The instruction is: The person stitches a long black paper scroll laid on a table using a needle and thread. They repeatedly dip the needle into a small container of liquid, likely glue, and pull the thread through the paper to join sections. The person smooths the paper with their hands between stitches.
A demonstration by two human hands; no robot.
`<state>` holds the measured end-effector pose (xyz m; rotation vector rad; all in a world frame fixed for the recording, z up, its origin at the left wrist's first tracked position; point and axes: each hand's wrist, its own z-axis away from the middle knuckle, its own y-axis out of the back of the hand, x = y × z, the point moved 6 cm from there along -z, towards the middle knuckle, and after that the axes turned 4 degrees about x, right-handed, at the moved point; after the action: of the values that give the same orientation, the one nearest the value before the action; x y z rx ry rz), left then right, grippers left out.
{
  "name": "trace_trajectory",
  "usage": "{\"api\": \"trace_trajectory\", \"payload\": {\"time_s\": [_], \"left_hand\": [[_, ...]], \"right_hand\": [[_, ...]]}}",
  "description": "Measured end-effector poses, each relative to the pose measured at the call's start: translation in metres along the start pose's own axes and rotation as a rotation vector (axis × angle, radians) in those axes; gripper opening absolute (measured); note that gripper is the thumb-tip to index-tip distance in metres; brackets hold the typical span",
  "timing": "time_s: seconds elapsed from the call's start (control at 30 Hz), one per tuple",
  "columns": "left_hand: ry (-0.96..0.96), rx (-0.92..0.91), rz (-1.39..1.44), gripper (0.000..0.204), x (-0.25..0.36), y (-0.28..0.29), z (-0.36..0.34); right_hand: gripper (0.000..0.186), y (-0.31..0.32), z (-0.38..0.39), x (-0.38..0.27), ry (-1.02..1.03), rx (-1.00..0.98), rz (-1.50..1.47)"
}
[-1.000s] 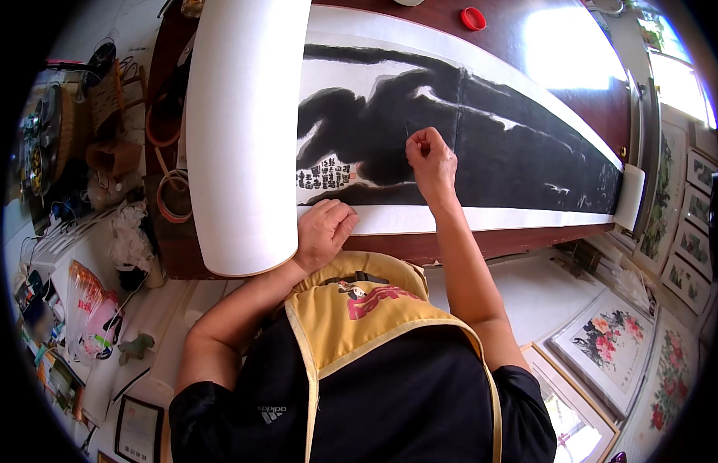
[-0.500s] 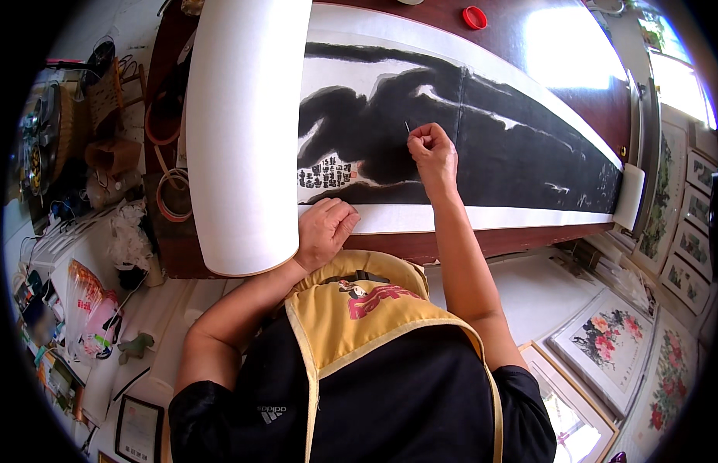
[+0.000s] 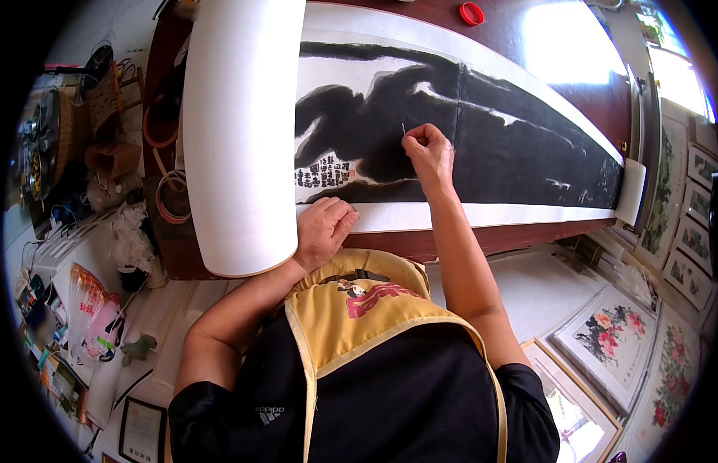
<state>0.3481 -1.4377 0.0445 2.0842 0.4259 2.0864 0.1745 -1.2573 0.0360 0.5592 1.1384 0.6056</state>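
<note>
A long ink painting [image 3: 521, 166], mostly black with pale borders, lies partly unrolled across the table. My right hand [image 3: 431, 158] is over its dark middle, thumb and fingers pinching a thin, shiny needle-like tool [image 3: 404, 130]. The tool's tip points away from me; whether it touches the paper I cannot tell. My left hand [image 3: 325, 230] rests on the near pale border with its fingers curled in, close beside the thick white roll [image 3: 242, 147]. A block of dark writing with a small red seal [image 3: 351, 174] lies between the roll and my right hand.
The dark red table [image 3: 421, 241] has a red ring-shaped lid [image 3: 472, 13] at its far side. Rolls of tape [image 3: 172, 197] lie left of the white roll. A smaller white roll end [image 3: 631, 193] sits at the right edge. Framed flower pictures [image 3: 606, 339] stand at the lower right.
My right hand has shifted very slightly left, and the thin tool now points more straight away from me. My left hand keeps its place on the border.
</note>
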Motion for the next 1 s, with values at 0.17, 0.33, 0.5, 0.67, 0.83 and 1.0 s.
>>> {"api": "trace_trajectory", "payload": {"time_s": [0.17,0.33,0.5,0.67,0.83,1.0], "left_hand": [[0.019,-0.007,-0.002,0.02,0.002,-0.002,0.0],[0.032,-0.017,0.004,0.012,0.012,-0.008,0.001],[-0.099,0.022,-0.073,0.009,0.047,-0.033,-0.021],[-0.304,0.141,-0.612,0.053,0.051,-0.06,-0.072],[-0.215,0.084,-0.916,0.081,0.005,-0.081,-0.098],[-0.177,0.086,-0.947,0.087,0.008,-0.084,-0.104]], "right_hand": [[0.008,0.002,-0.006,0.024,-0.012,0.03,-0.466],[0.005,0.021,0.003,0.035,0.032,0.021,-0.717],[0.007,0.044,0.012,0.059,0.013,0.013,-0.891],[0.008,0.071,0.024,0.081,-0.002,0.022,-0.92],[0.008,0.086,0.041,0.101,0.019,0.0,-0.926],[0.008,0.094,0.044,0.124,0.011,-0.015,-0.958]]}}
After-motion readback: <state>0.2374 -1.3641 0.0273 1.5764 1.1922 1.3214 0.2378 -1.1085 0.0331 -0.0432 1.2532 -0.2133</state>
